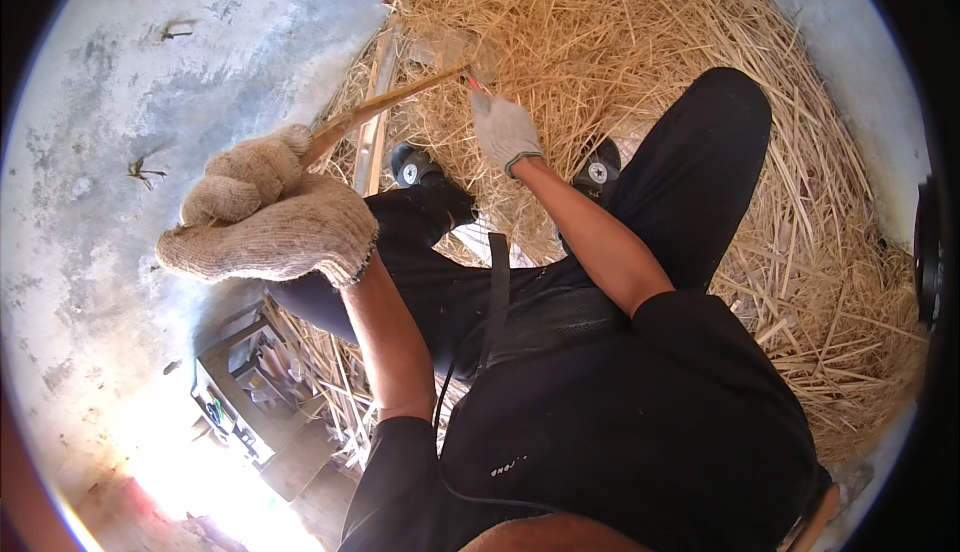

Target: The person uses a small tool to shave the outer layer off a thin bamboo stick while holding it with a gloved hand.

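White-lettered shirt (630,432), gloved left hand (275,210) gripping stick (385,103)

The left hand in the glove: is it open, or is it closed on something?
The left hand is closed: its gloved fingers curl around a long brown strip, which sticks out toward the right hand.

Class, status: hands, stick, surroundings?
Left hand, cream knit glove: grips long tan woody stick. Right hand, matching glove, holds small red object at stick's tip. Loose golden straw around.
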The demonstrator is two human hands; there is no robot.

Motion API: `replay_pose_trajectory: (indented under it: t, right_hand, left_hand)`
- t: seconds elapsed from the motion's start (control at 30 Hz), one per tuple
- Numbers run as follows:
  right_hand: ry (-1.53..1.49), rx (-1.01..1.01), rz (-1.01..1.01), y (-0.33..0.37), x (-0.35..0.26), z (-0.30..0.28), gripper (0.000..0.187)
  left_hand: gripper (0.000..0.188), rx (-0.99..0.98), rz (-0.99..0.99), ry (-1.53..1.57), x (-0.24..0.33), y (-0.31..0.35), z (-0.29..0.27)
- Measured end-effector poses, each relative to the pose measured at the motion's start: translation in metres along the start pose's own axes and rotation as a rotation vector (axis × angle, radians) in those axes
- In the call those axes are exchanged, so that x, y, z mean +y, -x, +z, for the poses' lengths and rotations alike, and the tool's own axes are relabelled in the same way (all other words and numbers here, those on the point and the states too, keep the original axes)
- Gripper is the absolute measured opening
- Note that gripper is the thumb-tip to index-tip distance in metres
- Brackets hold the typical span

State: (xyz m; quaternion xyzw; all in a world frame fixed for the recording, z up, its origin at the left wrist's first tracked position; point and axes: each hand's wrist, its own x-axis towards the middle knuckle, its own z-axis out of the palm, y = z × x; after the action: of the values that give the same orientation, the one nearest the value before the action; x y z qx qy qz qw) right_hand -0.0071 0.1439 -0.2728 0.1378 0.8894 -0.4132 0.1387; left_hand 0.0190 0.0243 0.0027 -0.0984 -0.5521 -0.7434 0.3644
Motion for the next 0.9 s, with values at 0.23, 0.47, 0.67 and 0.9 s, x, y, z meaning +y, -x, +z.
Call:
replay_pose_trajectory:
  t: [0.23,0.47,0.67,0.9]
  right_hand:
    - [-0.382,0.04,-0.381,0.047,-0.055,-0.031,0.059]
    - [0.101,-0.162,-0.132,0.009,0.026,0.001,0.073]
    - [-0.002,-0.046,-0.078,0.023,-0.01,-0.005,0.074]
    - [-0.184,0.017,-0.15,0.021,-0.04,-0.039,0.06]
  left_hand:
    - [0.062,-0.42,-0.18,0.216,0.008,-0.008,-0.028]
    - [0.054,-0.453,-0.236,0.298,0.009,-0.008,-0.016]
    - [0.054,-0.358,-0.177,0.212,0.006,-0.009,-0.009]
    - [0.051,-0.156,-0.13,0.126,0.01,-0.007,-0.02]
